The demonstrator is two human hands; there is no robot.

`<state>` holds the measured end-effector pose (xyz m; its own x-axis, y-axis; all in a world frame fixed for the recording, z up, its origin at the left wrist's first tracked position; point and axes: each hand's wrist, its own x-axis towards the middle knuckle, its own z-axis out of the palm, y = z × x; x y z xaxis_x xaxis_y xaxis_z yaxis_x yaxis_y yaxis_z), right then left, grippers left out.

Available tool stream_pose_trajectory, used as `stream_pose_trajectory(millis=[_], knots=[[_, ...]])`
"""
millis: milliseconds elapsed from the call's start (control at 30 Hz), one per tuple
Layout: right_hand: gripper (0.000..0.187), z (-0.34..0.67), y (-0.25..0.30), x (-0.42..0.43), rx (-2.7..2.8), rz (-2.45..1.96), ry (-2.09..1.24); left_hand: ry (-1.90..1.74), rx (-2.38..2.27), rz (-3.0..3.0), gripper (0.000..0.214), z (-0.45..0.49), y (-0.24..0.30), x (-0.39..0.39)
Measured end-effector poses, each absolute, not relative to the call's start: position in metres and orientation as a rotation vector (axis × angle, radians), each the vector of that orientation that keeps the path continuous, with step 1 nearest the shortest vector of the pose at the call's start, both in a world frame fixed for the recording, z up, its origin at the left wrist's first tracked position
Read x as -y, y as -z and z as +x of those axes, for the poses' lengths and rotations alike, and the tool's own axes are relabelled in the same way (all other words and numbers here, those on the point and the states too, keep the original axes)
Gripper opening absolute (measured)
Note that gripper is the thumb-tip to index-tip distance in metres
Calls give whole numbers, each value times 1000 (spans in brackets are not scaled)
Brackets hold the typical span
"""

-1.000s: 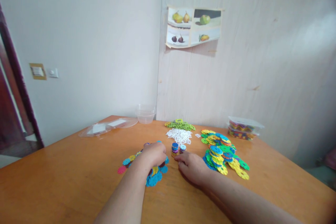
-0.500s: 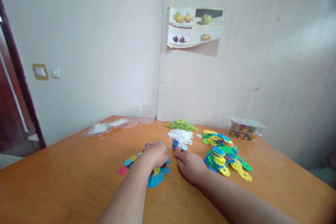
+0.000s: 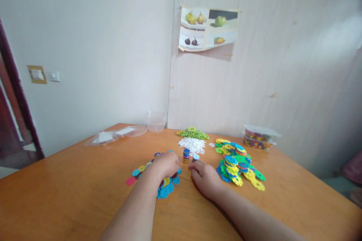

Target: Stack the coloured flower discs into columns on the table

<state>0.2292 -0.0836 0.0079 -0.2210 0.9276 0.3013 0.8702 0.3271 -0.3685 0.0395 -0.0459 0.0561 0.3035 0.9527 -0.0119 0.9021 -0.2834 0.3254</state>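
Now | left hand (image 3: 165, 165) curled over discs (image 3: 165, 192) (grip hidden) | right hand (image 3: 206, 177) fingers (image 3: 195, 166) by stack (image 3: 196, 157), hold unclear

A fruit poster (image 3: 208, 28) hangs on the wall. On the tabletop's (image 3: 70, 188) far side sit a clear bowl (image 3: 156, 121) beside flat clear lids (image 3: 115, 135), a green pile (image 3: 193, 134), a white pile (image 3: 192, 145), and a lidded box (image 3: 261, 136) of colourful pieces.

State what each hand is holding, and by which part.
Cannot be told: the left hand curls over the loose disc pile, its underside hidden; the right hand rests on the table, fingers at the short stack.
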Motion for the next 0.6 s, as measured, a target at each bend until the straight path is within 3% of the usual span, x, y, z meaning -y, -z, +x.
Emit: stream_pose_trajectory(millis=[167,433,600], knots=[[29,235,-5,77,2001,-1565,-278,-285,-1598,2267,8,35,-51,40],[27,231,-6,80,2065,-1490,-332,-465,-1430,2243,27,33,-50,32],[27,230,-10,86,2141,-1435,-293,-606,-1675,2170,26,13,-46,18]])
